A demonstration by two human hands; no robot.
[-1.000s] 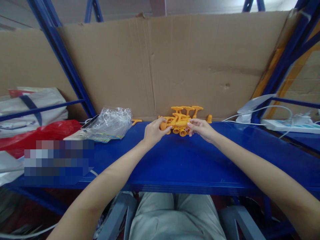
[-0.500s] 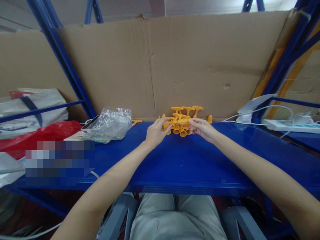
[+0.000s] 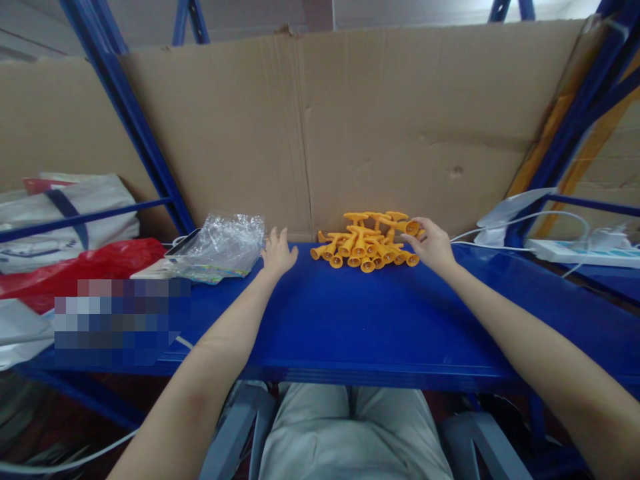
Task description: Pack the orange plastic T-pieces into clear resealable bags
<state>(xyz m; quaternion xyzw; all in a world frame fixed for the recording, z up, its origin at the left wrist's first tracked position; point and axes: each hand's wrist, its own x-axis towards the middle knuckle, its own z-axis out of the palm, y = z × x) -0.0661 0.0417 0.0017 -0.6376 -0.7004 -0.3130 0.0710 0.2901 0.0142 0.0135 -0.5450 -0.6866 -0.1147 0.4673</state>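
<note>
A heap of yellow-orange plastic pieces (image 3: pixel 360 248), each with a flared cup at one end and some with a T-shaped other end, lies at the back of the blue shelf (image 3: pixel 350 313). At its right side, my right hand (image 3: pixel 436 245) grips one cup-ended yellow piece (image 3: pixel 412 228) between thumb and fingers, just above the others. My left hand (image 3: pixel 279 253) is apart from the heap, beside the clear plastic bag, its fingers spread over the shelf near the cardboard. No object shows in it; what lies beneath the palm is hidden.
A clear plastic bag (image 3: pixel 227 250) and a red bag (image 3: pixel 85 267) are at the left. Upright cardboard (image 3: pixel 390 120) closes off the back. White cables and a power strip (image 3: pixel 575 250) lie at the right. Blue metal posts (image 3: pixel 135 133) rise at both sides.
My hands have drawn apart from over the heap. The left moved left to where a lone yellow piece lay; the right moved right and now holds a piece at the heap's edge.
</note>
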